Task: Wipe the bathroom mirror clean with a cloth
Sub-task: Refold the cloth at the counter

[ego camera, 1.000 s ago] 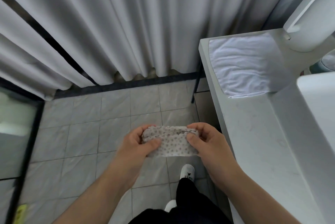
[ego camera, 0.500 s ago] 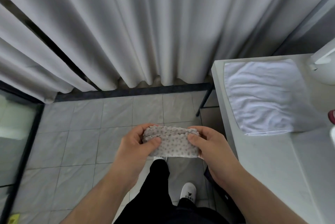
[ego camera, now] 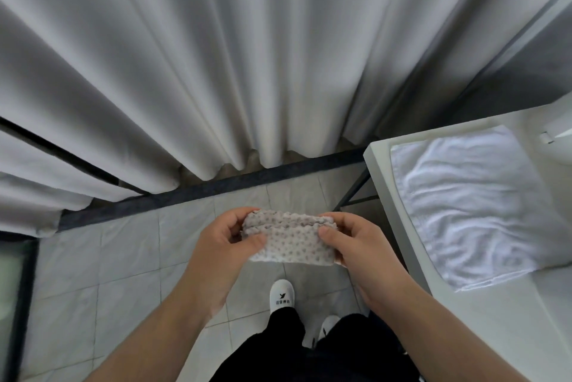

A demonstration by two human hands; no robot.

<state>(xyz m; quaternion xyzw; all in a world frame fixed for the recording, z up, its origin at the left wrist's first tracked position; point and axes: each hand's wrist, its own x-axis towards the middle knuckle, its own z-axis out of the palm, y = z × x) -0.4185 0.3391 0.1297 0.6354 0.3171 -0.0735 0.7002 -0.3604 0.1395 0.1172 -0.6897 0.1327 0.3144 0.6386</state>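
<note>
Cloth (ego camera: pixel 291 240), folded and dotted, was pinched at its 2 ends by the left hand (ego camera: pixel 221 245) and right hand (ego camera: pixel 360 245) above the tiled floor (ego camera: pixel 123 257).

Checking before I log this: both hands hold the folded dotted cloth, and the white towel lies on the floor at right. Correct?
No: the head view shows the white towel lying on the countertop at right, not the floor. The left hand and right hand do hold the folded dotted cloth.
</note>
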